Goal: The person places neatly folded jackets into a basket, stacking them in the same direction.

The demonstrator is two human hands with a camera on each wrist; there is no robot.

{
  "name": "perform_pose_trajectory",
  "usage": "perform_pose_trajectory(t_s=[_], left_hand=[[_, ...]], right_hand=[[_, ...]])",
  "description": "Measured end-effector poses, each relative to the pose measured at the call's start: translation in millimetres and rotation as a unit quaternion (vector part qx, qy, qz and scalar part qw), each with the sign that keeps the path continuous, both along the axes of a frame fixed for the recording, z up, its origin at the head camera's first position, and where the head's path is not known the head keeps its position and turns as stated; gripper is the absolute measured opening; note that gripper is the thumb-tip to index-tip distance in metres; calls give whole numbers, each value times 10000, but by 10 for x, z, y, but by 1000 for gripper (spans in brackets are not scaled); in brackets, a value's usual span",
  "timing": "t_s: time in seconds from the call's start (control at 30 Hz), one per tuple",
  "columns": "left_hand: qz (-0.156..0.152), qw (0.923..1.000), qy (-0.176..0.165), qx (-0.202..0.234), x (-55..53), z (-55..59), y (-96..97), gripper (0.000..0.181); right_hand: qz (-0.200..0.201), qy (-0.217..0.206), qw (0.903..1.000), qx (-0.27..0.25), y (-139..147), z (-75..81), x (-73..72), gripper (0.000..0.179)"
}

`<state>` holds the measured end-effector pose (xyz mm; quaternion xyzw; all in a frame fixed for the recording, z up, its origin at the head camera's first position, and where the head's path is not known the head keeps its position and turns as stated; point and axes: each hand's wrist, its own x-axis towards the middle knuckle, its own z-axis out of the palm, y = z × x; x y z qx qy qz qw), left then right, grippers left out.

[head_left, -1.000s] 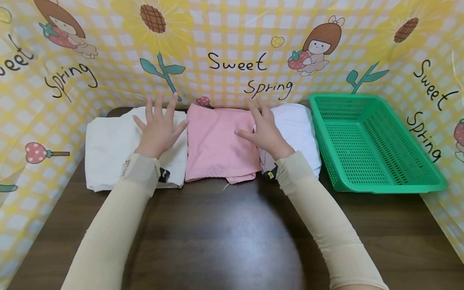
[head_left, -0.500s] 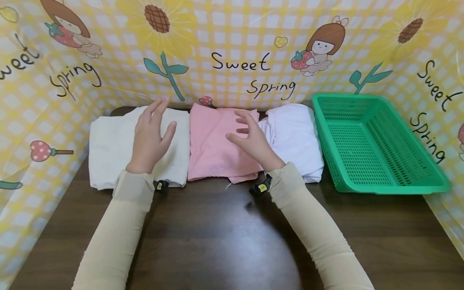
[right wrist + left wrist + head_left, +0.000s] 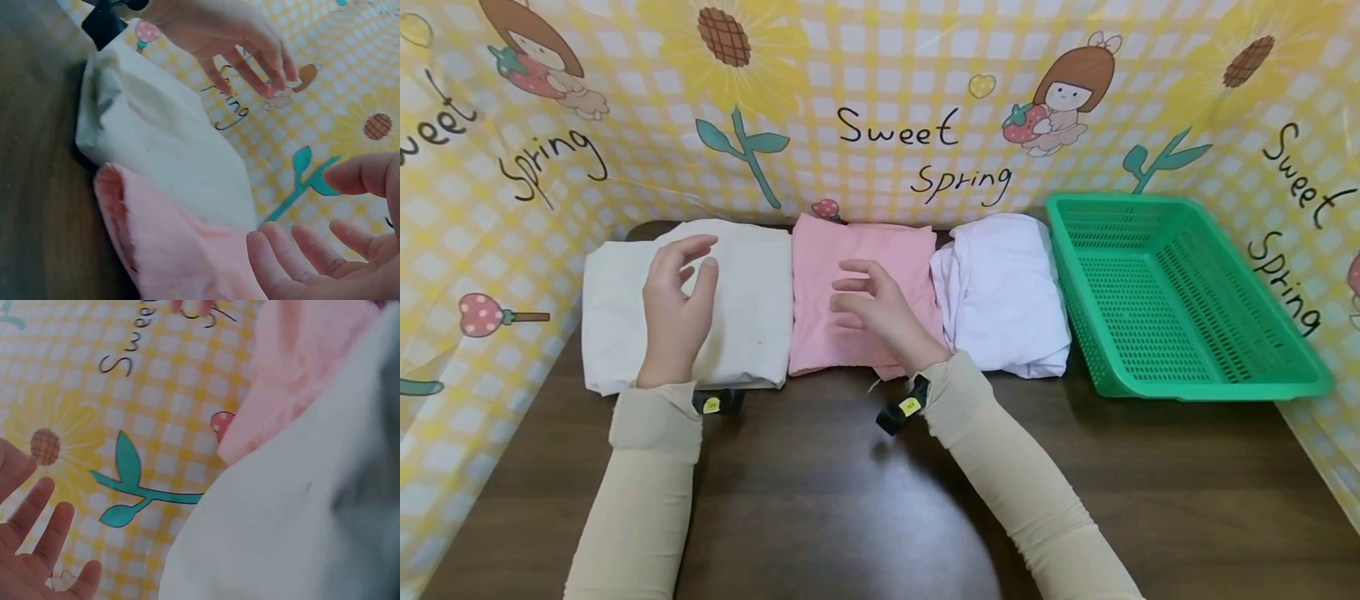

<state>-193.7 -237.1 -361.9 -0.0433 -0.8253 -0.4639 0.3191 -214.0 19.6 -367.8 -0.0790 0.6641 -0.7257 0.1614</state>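
Note:
Three folded cloths lie side by side along the back of the table: an off-white one [image 3: 748,308] at left, a pink one [image 3: 820,325] in the middle and a white one [image 3: 1007,292] at right. My left hand [image 3: 676,312] hovers over the off-white cloth, fingers loosely bent and holding nothing. Over the pink cloth is my right hand [image 3: 883,312], also bare, its thumb apart from the relaxed fingers. The right wrist view shows both hands raised above the cloths, and the left wrist view shows the left fingers [image 3: 53,534] spread in the air.
A green plastic basket [image 3: 1213,390] with slotted walls stands to the right of the white cloth. Brown wood-grain tabletop [image 3: 820,492] extends in front of the cloths. A yellow checked sheet [image 3: 880,75] with printed flowers hangs at the back and sides.
Both hands have drawn back toward the front and shifted left, the right from the white cloth's edge to over the pink one. Their spread fingers have relaxed and bent. The cloths stay in place.

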Motion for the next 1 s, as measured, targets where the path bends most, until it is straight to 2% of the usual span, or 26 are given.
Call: perform_pose_trajectory(t_s=[0.17, 0.3, 0.5, 0.57, 0.8, 1.0], left_hand=[[106, 9991, -352, 234, 66, 96, -58, 31], [173, 9957, -863, 281, 91, 142, -174, 34], [119, 9797, -1986, 244, 89, 79, -495, 49], [141, 9748, -2210, 257, 86, 60, -596, 52], [471, 9679, -2398, 596, 106, -1, -780, 50], [1003, 9618, -2413, 813, 152, -33, -910, 49]], right_hand=[[218, -151, 9995, -153, -112, -26, 36, 51], [333, -268, 9988, -222, -191, -57, 50, 50], [455, -482, 9977, -171, -318, -101, 5, 48], [492, -588, 9967, -252, -368, -118, -3, 48], [540, -785, 9951, -265, -472, -198, 0, 49], [629, -900, 9938, -165, -548, -240, 24, 54]])
